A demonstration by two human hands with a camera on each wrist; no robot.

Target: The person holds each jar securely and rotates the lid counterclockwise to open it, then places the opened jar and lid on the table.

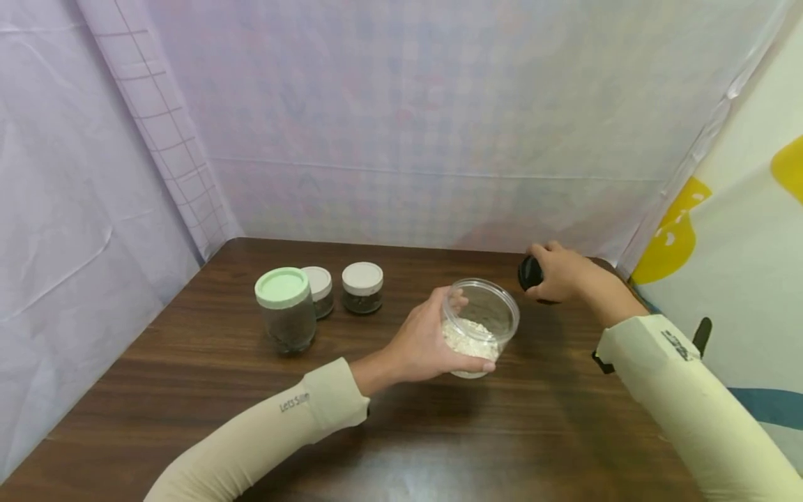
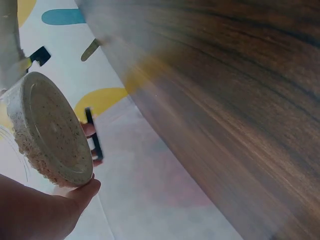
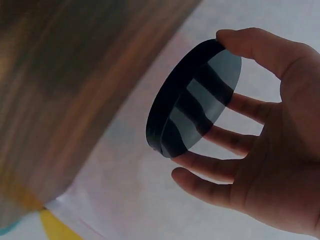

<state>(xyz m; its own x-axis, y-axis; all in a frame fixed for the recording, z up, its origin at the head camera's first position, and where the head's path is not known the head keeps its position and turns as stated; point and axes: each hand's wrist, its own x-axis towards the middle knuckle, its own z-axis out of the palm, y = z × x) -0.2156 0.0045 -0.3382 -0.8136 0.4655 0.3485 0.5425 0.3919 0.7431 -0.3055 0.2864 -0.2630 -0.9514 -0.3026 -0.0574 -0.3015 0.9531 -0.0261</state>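
Observation:
A clear plastic jar (image 1: 486,307), part filled with pale flakes (image 1: 470,339), is gripped by my left hand (image 1: 422,341) and tilted above the table. Its top is uncovered. In the left wrist view the underside of the jar (image 2: 55,127) shows, with my thumb along its edge. To its right, my right hand (image 1: 560,273) holds a round black lid (image 1: 530,273) by the rim. The right wrist view shows this lid (image 3: 195,97) pinched between the thumb and the fingers, its glossy face towards the palm. Lid and jar are apart.
On the left of the brown wooden table (image 1: 207,362) stand a taller jar with a light green lid (image 1: 284,287) and two small jars with white lids, one (image 1: 362,279) beside the other (image 1: 318,282). A pale cloth (image 1: 426,125) hangs behind the table.

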